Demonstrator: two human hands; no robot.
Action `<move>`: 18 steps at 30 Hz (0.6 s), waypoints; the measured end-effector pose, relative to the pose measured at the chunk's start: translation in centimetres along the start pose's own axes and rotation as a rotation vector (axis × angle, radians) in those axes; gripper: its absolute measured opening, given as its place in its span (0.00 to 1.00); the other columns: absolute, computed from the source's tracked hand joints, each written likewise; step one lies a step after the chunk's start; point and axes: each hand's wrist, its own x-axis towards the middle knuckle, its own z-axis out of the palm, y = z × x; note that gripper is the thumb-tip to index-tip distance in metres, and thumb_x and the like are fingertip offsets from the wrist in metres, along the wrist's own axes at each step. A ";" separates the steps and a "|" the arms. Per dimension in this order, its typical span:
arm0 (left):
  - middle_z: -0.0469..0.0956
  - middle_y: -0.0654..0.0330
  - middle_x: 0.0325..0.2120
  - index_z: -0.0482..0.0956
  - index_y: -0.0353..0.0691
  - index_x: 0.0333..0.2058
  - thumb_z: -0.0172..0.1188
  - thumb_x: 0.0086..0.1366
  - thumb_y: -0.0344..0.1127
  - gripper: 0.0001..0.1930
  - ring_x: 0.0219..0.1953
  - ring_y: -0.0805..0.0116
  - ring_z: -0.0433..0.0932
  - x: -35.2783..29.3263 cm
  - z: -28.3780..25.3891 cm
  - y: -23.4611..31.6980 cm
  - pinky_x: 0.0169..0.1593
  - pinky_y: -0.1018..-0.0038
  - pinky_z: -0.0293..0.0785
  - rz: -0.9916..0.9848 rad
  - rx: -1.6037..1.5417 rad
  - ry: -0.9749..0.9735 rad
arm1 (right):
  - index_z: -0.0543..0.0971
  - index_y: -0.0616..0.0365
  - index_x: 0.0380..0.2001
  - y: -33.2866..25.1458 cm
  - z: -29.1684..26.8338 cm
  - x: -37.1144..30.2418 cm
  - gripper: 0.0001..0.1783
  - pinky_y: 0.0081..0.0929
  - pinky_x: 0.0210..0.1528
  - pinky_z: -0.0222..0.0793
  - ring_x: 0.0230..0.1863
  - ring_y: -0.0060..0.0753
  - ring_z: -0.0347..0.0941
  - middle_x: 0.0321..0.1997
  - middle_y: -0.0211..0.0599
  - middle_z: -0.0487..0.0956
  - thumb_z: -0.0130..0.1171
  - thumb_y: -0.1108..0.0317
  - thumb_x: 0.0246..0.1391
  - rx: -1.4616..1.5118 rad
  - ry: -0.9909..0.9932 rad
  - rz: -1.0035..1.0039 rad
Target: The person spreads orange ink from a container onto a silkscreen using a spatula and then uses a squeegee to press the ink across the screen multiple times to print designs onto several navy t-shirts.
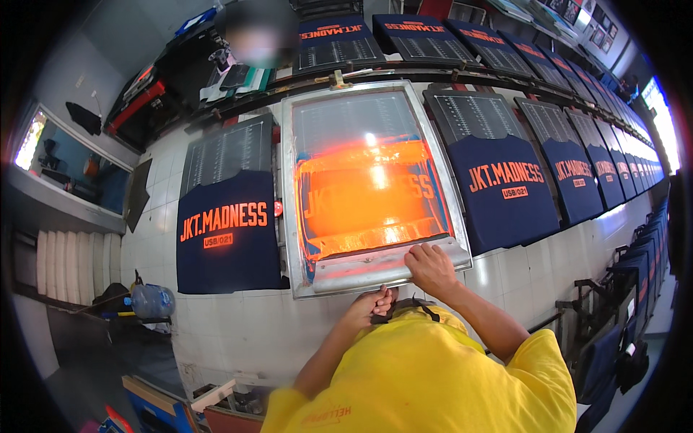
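Note:
A metal-framed printing screen [288,180] lies over a pallet in front of me, its mesh smeared with bright orange ink [361,206]. Along the near end of the mesh rests a wide metal squeegee [354,271]. My right hand [432,268] is closed over the squeegee's right end. Close to my body, my left hand [373,304] is curled into a fist at the frame's near edge; whatever its fingers hold is hidden. To the left, a navy shirt [227,263] with orange lettering lies on a pallet. Another printed navy shirt [502,198] is on the right.
More shirt-covered pallets [570,169] run off to the right, with another row [422,40] beyond the metal rail [253,105]. A blurred person [256,36] is at the far side. A water jug [151,302] stands at left. Dark shirts [635,281] hang along the right.

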 end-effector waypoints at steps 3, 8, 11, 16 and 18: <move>0.64 0.70 0.19 0.71 0.38 0.41 0.46 0.76 0.45 0.15 0.16 0.80 0.60 -0.7 1.3 -0.5 0.22 0.84 0.57 0.109 0.315 0.158 | 0.73 0.55 0.27 0.1 0.0 0.0 0.07 0.34 0.37 0.66 0.37 0.37 0.70 0.31 0.34 0.71 0.58 0.70 0.41 -0.013 -0.020 -0.006; 0.73 0.61 0.28 0.77 0.37 0.46 0.58 0.67 0.41 0.15 0.27 0.69 0.72 -6.6 5.9 0.1 0.33 0.79 0.69 0.854 1.448 0.443 | 0.73 0.55 0.28 0.4 -0.4 0.4 0.09 0.33 0.38 0.67 0.38 0.37 0.71 0.31 0.34 0.71 0.59 0.69 0.39 0.031 -0.009 -0.007; 0.72 0.54 0.43 0.78 0.37 0.45 0.67 0.52 0.37 0.22 0.49 0.56 0.72 -10.6 10.5 4.6 0.50 0.65 0.69 1.150 2.297 0.818 | 0.74 0.56 0.34 0.8 -0.6 0.5 0.16 0.32 0.41 0.69 0.42 0.37 0.72 0.34 0.34 0.73 0.63 0.68 0.38 0.032 -0.093 0.015; 0.71 0.55 0.50 0.78 0.37 0.44 0.67 0.42 0.30 0.24 0.56 0.52 0.68 -9.7 7.1 8.4 0.55 0.62 0.67 0.775 2.436 0.847 | 0.73 0.56 0.47 1.7 -3.2 0.3 0.30 0.34 0.49 0.68 0.50 0.38 0.72 0.41 0.34 0.76 0.69 0.66 0.36 0.021 -0.174 0.051; 0.72 0.55 0.50 0.78 0.36 0.42 0.66 0.42 0.28 0.23 0.54 0.53 0.71 -9.3 5.8 8.5 0.53 0.63 0.70 0.720 2.408 0.820 | 0.76 0.54 0.42 3.9 -3.2 -1.7 0.25 0.36 0.51 0.67 0.50 0.39 0.72 0.40 0.33 0.76 0.69 0.68 0.35 -0.059 -0.157 0.080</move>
